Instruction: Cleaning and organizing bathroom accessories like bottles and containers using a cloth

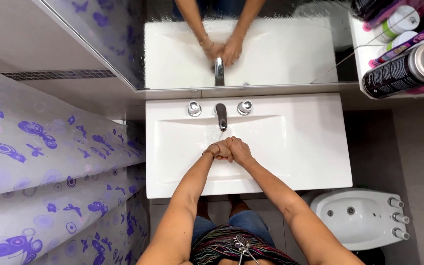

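together, both hands (229, 149) rub beneath a chrome faucet (221, 116).

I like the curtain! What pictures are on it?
Purple butterflies and circles on the pale shower curtain, clearest in the head view.

Butterfly-print shower curtain (40, 162), white bidet (364, 216), dark spray can (408, 68), perhaps toiletry bottles (401, 22) behind.

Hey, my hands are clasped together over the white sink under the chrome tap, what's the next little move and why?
Probably keep rubbing the palms together just below the spout. The left hand and right hand are pressed together over the white rectangular sink basin, right in front of the chrome tap spout. Whether water is running is hard to tell, so check before reaching for a chrome knob.
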